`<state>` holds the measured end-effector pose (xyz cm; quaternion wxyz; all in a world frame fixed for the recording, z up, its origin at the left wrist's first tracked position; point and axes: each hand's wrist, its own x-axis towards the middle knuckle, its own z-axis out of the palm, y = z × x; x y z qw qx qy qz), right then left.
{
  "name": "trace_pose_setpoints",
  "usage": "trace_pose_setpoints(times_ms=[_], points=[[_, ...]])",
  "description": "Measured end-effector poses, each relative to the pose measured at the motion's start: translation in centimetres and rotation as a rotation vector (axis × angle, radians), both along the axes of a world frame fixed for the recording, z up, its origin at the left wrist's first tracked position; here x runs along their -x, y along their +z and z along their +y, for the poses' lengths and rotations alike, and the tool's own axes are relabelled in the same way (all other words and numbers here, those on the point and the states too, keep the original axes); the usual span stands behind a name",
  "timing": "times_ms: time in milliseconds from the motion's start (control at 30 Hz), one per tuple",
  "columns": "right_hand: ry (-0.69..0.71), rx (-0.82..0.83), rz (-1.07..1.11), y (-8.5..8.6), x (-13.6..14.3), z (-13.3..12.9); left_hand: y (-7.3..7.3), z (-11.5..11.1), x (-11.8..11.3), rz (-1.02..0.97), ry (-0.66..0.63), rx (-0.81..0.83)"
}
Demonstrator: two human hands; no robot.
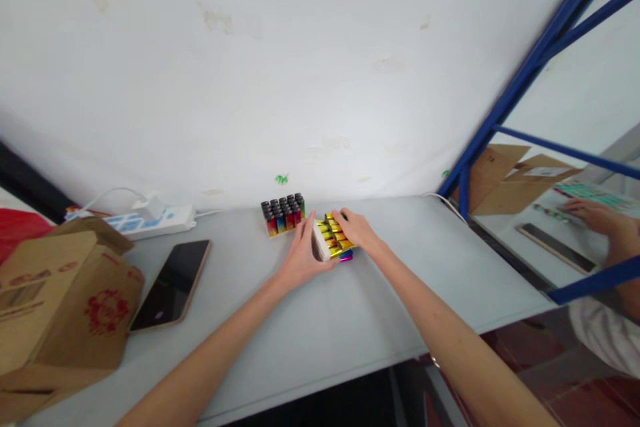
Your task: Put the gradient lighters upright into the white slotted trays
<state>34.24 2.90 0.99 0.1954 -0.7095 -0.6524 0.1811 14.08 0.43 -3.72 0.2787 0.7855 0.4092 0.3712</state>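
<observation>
My left hand (300, 252) grips the white side of a small tray (321, 241), its thumb and fingers spread around that edge. The tray is tipped on its side. It is packed with shiny gold pieces in rows (337, 235), which look like lighters. My right hand (354, 228) is closed over their upper right side, fingers pressed on the gold surface. A bit of purple and blue shows under the tray. Just left of my hands stands a block of upright lighters (283, 215) with black tops and multicoloured bodies.
A phone (173, 285) lies at the left, beside an open cardboard box (65, 307). Behind them is a white power strip (155, 220). A blue metal frame (500, 110) bounds the table (400, 300) on the right; beyond it another person's hand (593, 213) rests near a second phone (556, 248).
</observation>
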Motion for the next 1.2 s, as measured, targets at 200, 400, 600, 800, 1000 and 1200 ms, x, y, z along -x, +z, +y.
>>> trace_pose_setpoints(times_ms=[200,400,600,800,1000,1200], points=[[-0.006,-0.048,0.118,-0.6,-0.6,-0.2,-0.3,0.1,0.2,-0.019,0.021,-0.031],[-0.013,-0.113,0.259,-2.4,-1.4,-0.4,-0.6,0.2,0.4,-0.003,0.016,-0.061],[-0.035,-0.130,0.339,-2.8,-1.6,-0.6,-0.2,0.0,0.6,0.037,0.026,-0.064],[-0.055,-0.169,0.097,-2.1,-3.0,-0.6,-0.2,0.0,0.7,0.063,0.021,-0.081],[-0.099,-0.149,-0.055,-2.2,-4.2,-0.5,-0.4,0.3,0.7,0.057,0.019,-0.076],[-0.187,-0.132,-0.164,-2.3,-4.3,-0.6,-0.6,0.4,0.7,0.031,0.007,-0.092]])
